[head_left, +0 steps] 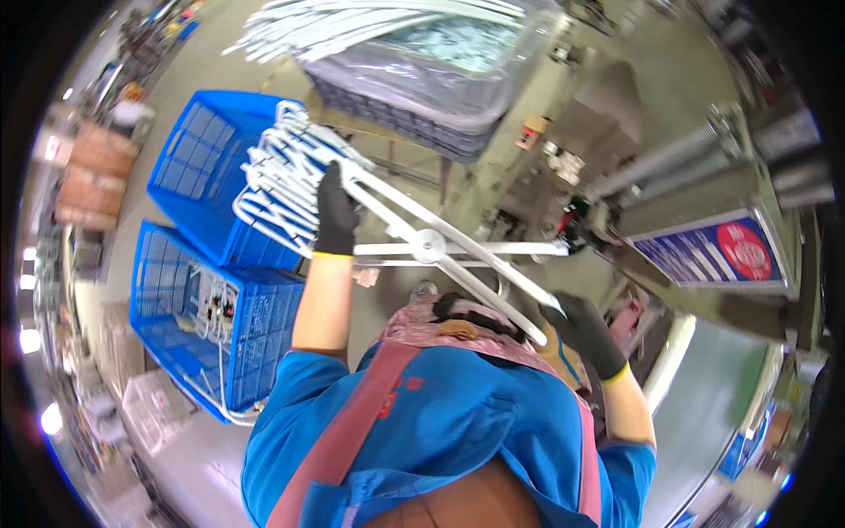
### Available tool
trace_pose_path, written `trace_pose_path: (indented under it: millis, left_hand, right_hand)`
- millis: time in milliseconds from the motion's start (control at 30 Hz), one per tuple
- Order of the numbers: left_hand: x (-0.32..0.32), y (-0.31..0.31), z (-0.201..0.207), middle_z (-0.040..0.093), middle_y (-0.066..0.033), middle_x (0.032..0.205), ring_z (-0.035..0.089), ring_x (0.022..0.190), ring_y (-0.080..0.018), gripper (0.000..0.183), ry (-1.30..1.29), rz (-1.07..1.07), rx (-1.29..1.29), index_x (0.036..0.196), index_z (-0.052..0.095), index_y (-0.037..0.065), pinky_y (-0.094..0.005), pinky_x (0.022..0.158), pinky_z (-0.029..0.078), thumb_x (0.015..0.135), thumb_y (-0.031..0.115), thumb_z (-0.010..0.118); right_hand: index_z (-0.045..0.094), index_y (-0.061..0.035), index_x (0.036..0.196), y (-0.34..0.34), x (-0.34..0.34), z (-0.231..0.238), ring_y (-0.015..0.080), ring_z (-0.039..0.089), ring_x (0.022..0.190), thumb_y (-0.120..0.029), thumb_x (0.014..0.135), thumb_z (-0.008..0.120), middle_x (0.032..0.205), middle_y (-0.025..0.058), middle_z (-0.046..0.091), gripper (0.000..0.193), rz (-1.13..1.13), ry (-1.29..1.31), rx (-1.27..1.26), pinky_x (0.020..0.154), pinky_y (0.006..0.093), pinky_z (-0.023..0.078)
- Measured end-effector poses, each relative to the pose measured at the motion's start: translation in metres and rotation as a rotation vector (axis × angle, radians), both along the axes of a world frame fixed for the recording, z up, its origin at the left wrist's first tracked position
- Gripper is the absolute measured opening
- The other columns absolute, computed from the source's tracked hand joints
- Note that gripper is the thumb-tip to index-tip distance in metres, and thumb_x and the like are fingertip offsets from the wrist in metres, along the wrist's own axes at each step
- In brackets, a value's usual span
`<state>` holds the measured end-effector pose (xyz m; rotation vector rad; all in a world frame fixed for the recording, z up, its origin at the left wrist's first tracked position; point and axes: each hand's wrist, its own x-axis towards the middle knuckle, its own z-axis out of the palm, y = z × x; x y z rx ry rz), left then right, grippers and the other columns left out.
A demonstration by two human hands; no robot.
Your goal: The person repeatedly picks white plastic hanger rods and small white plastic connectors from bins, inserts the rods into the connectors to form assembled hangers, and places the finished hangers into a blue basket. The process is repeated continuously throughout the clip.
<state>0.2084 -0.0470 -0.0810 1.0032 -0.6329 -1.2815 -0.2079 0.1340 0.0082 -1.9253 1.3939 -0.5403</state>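
Observation:
A white metal tube frame (469, 249), with long bars meeting at a round disc, stretches across in front of my body. My left hand (336, 211), in a dark glove, is closed around its far left end, beside a pile of bent white tubes (286, 172). At the near right end, my right hand (588, 333), also gloved, grips the tip of a bar; its fingers are partly hidden. Another white bar (532, 249) runs crosswise behind the disc toward a machine.
Two blue plastic crates (198, 158) stand at the left, the nearer one (264, 339) holding wire parts. A grey bin (422, 84) lined with plastic carries long white tubes (352, 25) at the far side. Right of me are machinery and a signboard (713, 251).

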Motion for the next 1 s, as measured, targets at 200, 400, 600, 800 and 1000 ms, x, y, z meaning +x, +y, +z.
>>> trace_pose_path:
  millis: [200, 400, 600, 800, 1000]
  left_hand:
    - [-0.019, 0.012, 0.034, 0.044, -0.0275, 0.131, 0.043, 0.12, -0.0413, 0.066, -1.467, 0.535, -0.331, 0.131, 0.04, -0.008, -0.049, 0.101, 0.034, 0.088, 0.035, 0.064]
    - [-0.068, 0.018, 0.081, 0.064, -0.0128, 0.101, 0.056, 0.102, -0.0322, 0.037, -1.537, -0.309, -0.806, 0.111, 0.065, 0.009, -0.0454, 0.094, 0.039, 0.08, 0.029, 0.07]
    - [-0.074, 0.01, 0.091, 0.065, -0.0071, 0.082, 0.059, 0.082, -0.0265, 0.024, -1.45, -0.497, -0.765, 0.097, 0.069, 0.011, -0.0414, 0.078, 0.043, 0.078, 0.025, 0.07]
    - [-0.073, 0.002, 0.092, 0.064, -0.0069, 0.079, 0.059, 0.076, -0.0263, 0.018, -1.446, -0.568, -0.763, 0.089, 0.069, 0.01, -0.0406, 0.07, 0.044, 0.077, 0.023, 0.071]
    - [-0.075, -0.001, 0.106, 0.062, -0.0084, 0.07, 0.059, 0.066, -0.0278, 0.014, -1.412, -0.62, -0.728, 0.084, 0.069, 0.008, -0.0392, 0.063, 0.047, 0.078, 0.021, 0.07]
  right_hand:
    - [0.061, -0.004, 0.113, -0.038, -0.002, -0.001, 0.0343, 0.063, 0.088, -0.022, 0.081, 0.072, 0.098, 0.0171, 0.065, 0.039, -0.104, 0.424, -0.574, 0.078, 0.043, 0.05]
    - [0.059, -0.0049, 0.118, -0.039, 0.001, 0.005, 0.0294, 0.064, 0.09, -0.026, 0.084, 0.071, 0.1, 0.0141, 0.066, 0.042, -0.094, 0.537, -0.704, 0.081, 0.0381, 0.051]
    - [0.041, -0.0082, 0.138, -0.04, -0.004, 0.0, 0.0283, 0.048, 0.121, -0.032, 0.094, 0.052, 0.132, 0.0123, 0.048, 0.051, -0.046, 0.937, -0.971, 0.099, 0.0431, 0.042]
    - [0.017, -0.0117, 0.151, -0.039, -0.026, -0.019, 0.031, 0.043, 0.13, -0.035, 0.101, 0.034, 0.149, 0.0168, 0.03, 0.058, 0.188, 1.86, -1.27, 0.105, 0.0432, 0.042]
    - [0.004, -0.0262, 0.154, -0.042, -0.045, -0.052, 0.0367, 0.027, 0.14, -0.042, 0.1, 0.03, 0.157, 0.0089, 0.019, 0.061, 0.086, 2.108, -1.406, 0.114, 0.051, 0.024]
